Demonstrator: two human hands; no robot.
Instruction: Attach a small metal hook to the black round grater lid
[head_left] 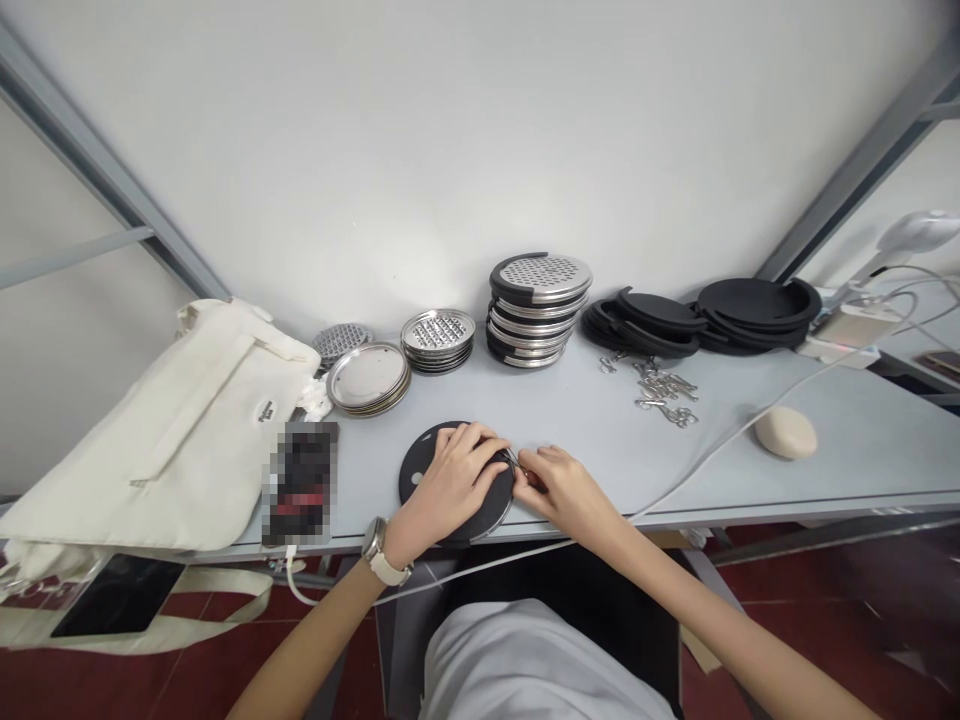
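Observation:
A black round disc lies on the table in front of me, with a thin metal rim showing at its lower right edge. My left hand rests across it, fingers bent and gripping it near the right edge. At that edge my right hand is closed in a pinch on a small thin metal piece, mostly hidden by the fingers. Several small metal clasps lie loose farther right. Behind the disc stands a stack of grater discs with black rims.
Left of that stack are round metal grater plates and plain metal discs. Black round holders are piled at right. A white cable crosses the table beside a cream rounded object. A white bag and phone lie left.

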